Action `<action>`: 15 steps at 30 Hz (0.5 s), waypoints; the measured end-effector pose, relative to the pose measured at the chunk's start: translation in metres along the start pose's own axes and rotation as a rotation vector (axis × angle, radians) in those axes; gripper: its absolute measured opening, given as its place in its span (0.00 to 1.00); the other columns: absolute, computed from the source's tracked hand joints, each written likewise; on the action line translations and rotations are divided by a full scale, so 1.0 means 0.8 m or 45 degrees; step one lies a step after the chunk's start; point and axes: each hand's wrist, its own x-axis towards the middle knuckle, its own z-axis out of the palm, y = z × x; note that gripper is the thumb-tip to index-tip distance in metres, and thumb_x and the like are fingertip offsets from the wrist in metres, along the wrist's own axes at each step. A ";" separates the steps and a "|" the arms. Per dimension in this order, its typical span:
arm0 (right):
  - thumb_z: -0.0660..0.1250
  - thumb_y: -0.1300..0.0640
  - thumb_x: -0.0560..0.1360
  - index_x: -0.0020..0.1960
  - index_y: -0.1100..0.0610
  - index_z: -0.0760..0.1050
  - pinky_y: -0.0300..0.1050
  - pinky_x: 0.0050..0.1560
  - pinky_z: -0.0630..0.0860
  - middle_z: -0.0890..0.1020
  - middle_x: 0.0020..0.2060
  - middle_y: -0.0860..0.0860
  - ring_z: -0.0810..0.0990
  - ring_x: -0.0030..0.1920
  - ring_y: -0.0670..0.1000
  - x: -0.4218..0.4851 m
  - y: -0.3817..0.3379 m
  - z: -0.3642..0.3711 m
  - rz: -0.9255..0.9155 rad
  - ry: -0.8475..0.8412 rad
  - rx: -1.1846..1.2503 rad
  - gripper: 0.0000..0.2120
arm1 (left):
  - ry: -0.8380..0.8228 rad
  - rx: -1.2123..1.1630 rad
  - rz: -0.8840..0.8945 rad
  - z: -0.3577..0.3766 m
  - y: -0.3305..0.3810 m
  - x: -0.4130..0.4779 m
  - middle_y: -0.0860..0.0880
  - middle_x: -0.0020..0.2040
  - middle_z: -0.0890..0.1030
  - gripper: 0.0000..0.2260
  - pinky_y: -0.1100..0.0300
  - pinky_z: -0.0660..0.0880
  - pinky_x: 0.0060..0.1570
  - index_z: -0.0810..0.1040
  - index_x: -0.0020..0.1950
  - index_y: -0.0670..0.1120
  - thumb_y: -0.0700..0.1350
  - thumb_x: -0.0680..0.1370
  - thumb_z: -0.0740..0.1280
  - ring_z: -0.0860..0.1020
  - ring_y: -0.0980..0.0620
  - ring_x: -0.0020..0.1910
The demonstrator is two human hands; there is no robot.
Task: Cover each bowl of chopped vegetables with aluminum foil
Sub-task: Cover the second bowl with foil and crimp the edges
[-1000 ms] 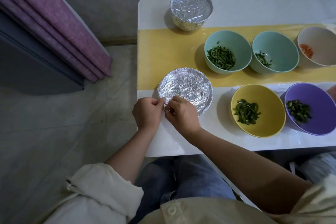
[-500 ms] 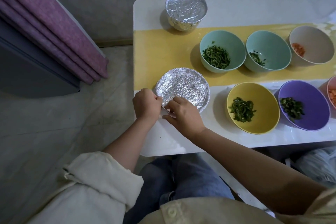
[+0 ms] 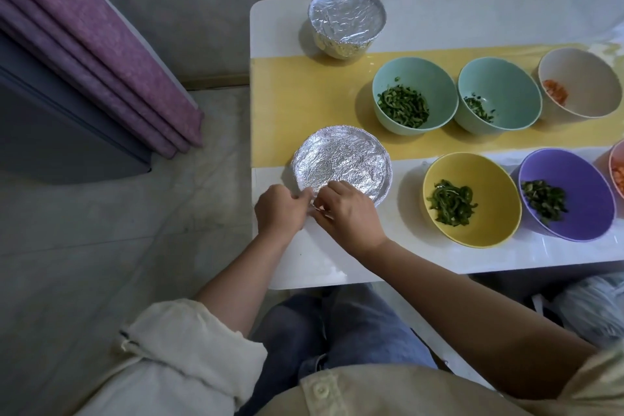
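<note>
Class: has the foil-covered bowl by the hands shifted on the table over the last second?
No. The foil-covered bowl still straddles the near edge of the yellow stripe, equally close to the left edge of the table.

— Which colours are seen on the table [image 3: 439,15]?

— A white top is crossed by a yellow band [image 3: 304,101]. Crinkled silver foil [image 3: 341,164] is seen on two bowls. Two mint-green bowls [image 3: 414,94], one cream bowl [image 3: 579,81], one yellow bowl [image 3: 472,199] and one purple bowl [image 3: 567,194] are shown.

— And beside it?

— A mottled purple curtain [image 3: 101,54] is seen.
</note>
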 end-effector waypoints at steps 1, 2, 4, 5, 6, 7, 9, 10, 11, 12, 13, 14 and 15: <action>0.73 0.54 0.71 0.38 0.58 0.75 0.43 0.28 0.67 0.76 0.34 0.51 0.75 0.35 0.54 -0.002 0.003 -0.002 -0.003 -0.005 0.036 0.10 | -0.012 -0.036 0.001 0.002 -0.001 -0.001 0.41 0.33 0.83 0.22 0.52 0.79 0.45 0.82 0.35 0.39 0.56 0.76 0.65 0.82 0.42 0.38; 0.70 0.50 0.73 0.40 0.57 0.76 0.44 0.30 0.68 0.76 0.35 0.50 0.75 0.36 0.53 -0.005 0.005 -0.005 -0.004 -0.004 0.076 0.11 | -0.017 -0.045 0.007 0.002 0.001 -0.002 0.40 0.34 0.83 0.20 0.52 0.79 0.45 0.82 0.35 0.38 0.53 0.77 0.64 0.82 0.42 0.37; 0.65 0.47 0.76 0.40 0.57 0.77 0.45 0.31 0.70 0.76 0.35 0.49 0.75 0.36 0.51 -0.008 0.011 -0.012 -0.001 0.000 0.141 0.14 | -0.013 -0.023 0.035 0.002 0.005 -0.001 0.41 0.33 0.83 0.18 0.52 0.79 0.46 0.82 0.35 0.38 0.49 0.77 0.63 0.83 0.42 0.38; 0.65 0.48 0.76 0.40 0.57 0.77 0.46 0.32 0.71 0.76 0.35 0.49 0.75 0.36 0.51 -0.009 0.014 -0.014 -0.002 -0.012 0.167 0.13 | -0.017 -0.009 0.042 0.001 0.008 0.000 0.41 0.34 0.84 0.18 0.51 0.79 0.46 0.82 0.35 0.38 0.48 0.77 0.63 0.83 0.42 0.39; 0.66 0.49 0.76 0.40 0.57 0.77 0.47 0.32 0.72 0.76 0.35 0.49 0.75 0.36 0.51 -0.009 0.016 -0.016 -0.011 -0.035 0.184 0.12 | -0.019 0.006 0.041 0.001 0.010 0.000 0.41 0.35 0.84 0.17 0.51 0.79 0.46 0.83 0.36 0.38 0.48 0.77 0.63 0.83 0.42 0.40; 0.68 0.51 0.75 0.39 0.57 0.77 0.46 0.31 0.71 0.76 0.35 0.49 0.75 0.36 0.51 -0.008 0.017 -0.015 -0.018 -0.058 0.191 0.10 | -0.022 0.025 0.031 0.000 0.011 0.000 0.41 0.36 0.84 0.16 0.52 0.79 0.46 0.83 0.38 0.38 0.48 0.77 0.63 0.83 0.41 0.41; 0.72 0.53 0.73 0.38 0.56 0.77 0.45 0.29 0.69 0.75 0.34 0.48 0.74 0.35 0.51 -0.005 0.016 -0.014 0.006 -0.088 0.192 0.09 | -0.017 0.077 0.031 -0.002 0.012 0.000 0.39 0.39 0.84 0.15 0.55 0.76 0.44 0.82 0.41 0.37 0.47 0.78 0.64 0.81 0.41 0.43; 0.73 0.54 0.72 0.37 0.56 0.77 0.44 0.29 0.68 0.75 0.34 0.48 0.75 0.34 0.51 -0.003 0.015 -0.013 0.037 -0.095 0.192 0.09 | -0.003 0.101 0.043 -0.002 0.012 0.001 0.39 0.40 0.83 0.15 0.55 0.73 0.42 0.82 0.42 0.36 0.46 0.78 0.64 0.81 0.40 0.44; 0.74 0.55 0.71 0.37 0.56 0.77 0.43 0.29 0.68 0.76 0.34 0.48 0.75 0.34 0.52 -0.002 0.014 -0.012 0.066 -0.100 0.188 0.09 | 0.001 0.120 0.045 -0.003 0.013 0.001 0.39 0.40 0.83 0.15 0.55 0.72 0.41 0.82 0.42 0.35 0.46 0.78 0.64 0.80 0.39 0.44; 0.75 0.55 0.70 0.37 0.56 0.77 0.43 0.29 0.68 0.76 0.34 0.48 0.76 0.34 0.53 -0.001 0.013 -0.012 0.086 -0.100 0.175 0.08 | -0.004 0.133 0.058 -0.003 0.014 0.001 0.39 0.40 0.83 0.15 0.55 0.72 0.41 0.82 0.42 0.35 0.45 0.78 0.64 0.80 0.39 0.44; 0.75 0.56 0.69 0.38 0.56 0.78 0.42 0.29 0.68 0.77 0.34 0.49 0.77 0.34 0.53 -0.001 0.013 -0.012 0.096 -0.098 0.154 0.07 | -0.018 0.132 0.058 -0.003 0.014 0.002 0.39 0.40 0.83 0.14 0.55 0.74 0.42 0.82 0.42 0.35 0.45 0.77 0.64 0.81 0.40 0.43; 0.75 0.56 0.69 0.38 0.56 0.78 0.43 0.29 0.68 0.77 0.34 0.49 0.77 0.34 0.53 -0.001 0.012 -0.012 0.101 -0.094 0.132 0.07 | -0.028 0.121 0.056 -0.003 0.014 0.004 0.39 0.39 0.84 0.14 0.54 0.77 0.44 0.82 0.41 0.36 0.45 0.77 0.64 0.81 0.40 0.43; 0.75 0.57 0.68 0.37 0.56 0.77 0.43 0.29 0.69 0.77 0.33 0.49 0.77 0.34 0.54 -0.001 0.011 -0.012 0.101 -0.088 0.109 0.07 | -0.038 0.111 0.050 -0.003 0.014 0.004 0.40 0.39 0.84 0.14 0.52 0.78 0.46 0.82 0.41 0.36 0.45 0.77 0.64 0.82 0.41 0.43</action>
